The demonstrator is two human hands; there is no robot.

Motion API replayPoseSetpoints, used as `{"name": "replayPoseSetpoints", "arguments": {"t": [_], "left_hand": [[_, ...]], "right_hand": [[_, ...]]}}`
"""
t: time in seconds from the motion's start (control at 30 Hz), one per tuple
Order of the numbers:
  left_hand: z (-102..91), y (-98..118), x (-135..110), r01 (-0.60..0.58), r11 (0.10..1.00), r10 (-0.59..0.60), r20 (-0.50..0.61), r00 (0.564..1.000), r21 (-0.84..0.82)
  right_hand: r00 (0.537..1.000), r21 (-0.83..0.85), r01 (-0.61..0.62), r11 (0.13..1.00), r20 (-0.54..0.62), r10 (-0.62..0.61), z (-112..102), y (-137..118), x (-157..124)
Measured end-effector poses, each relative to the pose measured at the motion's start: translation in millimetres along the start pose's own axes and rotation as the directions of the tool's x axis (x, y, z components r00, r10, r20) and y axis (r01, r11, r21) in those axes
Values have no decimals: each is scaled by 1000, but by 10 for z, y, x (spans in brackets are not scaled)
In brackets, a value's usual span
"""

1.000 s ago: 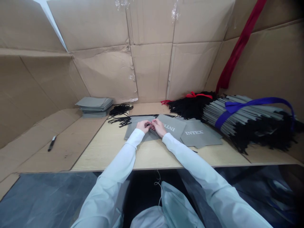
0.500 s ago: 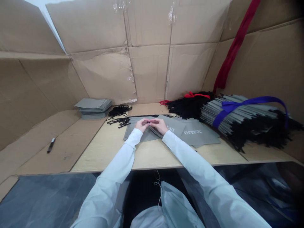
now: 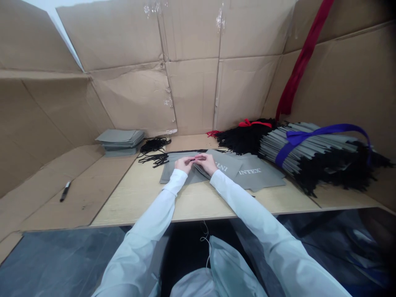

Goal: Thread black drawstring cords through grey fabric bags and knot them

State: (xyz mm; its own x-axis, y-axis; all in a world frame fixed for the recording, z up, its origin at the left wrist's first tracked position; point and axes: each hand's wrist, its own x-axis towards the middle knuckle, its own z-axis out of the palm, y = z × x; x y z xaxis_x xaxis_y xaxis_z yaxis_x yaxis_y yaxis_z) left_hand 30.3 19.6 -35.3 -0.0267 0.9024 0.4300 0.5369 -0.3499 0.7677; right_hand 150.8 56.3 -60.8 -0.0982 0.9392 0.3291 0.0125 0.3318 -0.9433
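My left hand (image 3: pixel 185 164) and my right hand (image 3: pixel 206 163) meet fingertip to fingertip over the table's middle, both closed in a pinch. Between them shows a small dark bit of black cord (image 3: pixel 192 160), mostly hidden by the fingers. Under my right hand lies a grey fabric bag (image 3: pixel 227 160) with white lettering, seen upside down. Another grey bag (image 3: pixel 262 176), marked INTEX, spreads out to its right. Plain grey bags (image 3: pixel 168 172) lie beneath and beside my left hand. Loose black cords (image 3: pixel 156 158) fan out left of these.
A stack of grey bags (image 3: pixel 120 142) and a coil of black cord (image 3: pixel 154 144) sit back left. Back right are a red-tied black cord bundle (image 3: pixel 244 136) and a bag bundle (image 3: pixel 312 144) with a purple ribbon (image 3: pixel 328 131). A marker (image 3: pixel 65 192) lies left; cardboard walls (image 3: pixel 194 90) enclose the table.
My fingertips have shifted slightly around the black cord, and less of it shows between them now. The view has moved a little; the bags and bundles stay where they were.
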Motion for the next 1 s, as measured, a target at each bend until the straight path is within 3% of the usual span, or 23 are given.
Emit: {"name": "replayPoseSetpoints", "arguments": {"t": [0.2,0.3,0.4,0.5,0.7,0.87,1.0], "left_hand": [[33,-49,8,42,998,-41,16,999,-52],[59,-69,15,78,976,-75,20,997,-205],[80,-114,46,178,883,-176,47,983,-433],[72,-169,85,297,762,-260,148,954,-576],[13,-211,121,450,624,-358,277,892,-639],[-42,-236,145,492,643,-366,329,870,-587],[-44,-272,166,427,750,-293,327,899,-504]], "right_hand": [[998,-152,47,987,-34,-53,10,53,-1],[997,-178,54,983,-49,-64,12,73,13],[996,-175,70,982,-48,-80,5,73,22],[996,-183,70,981,-39,-78,-5,49,14],[999,-172,38,984,-17,-41,-24,-19,-17],[999,-145,14,989,37,-9,-57,-54,-27],[994,-127,34,991,111,-20,-71,-49,-17]]}}
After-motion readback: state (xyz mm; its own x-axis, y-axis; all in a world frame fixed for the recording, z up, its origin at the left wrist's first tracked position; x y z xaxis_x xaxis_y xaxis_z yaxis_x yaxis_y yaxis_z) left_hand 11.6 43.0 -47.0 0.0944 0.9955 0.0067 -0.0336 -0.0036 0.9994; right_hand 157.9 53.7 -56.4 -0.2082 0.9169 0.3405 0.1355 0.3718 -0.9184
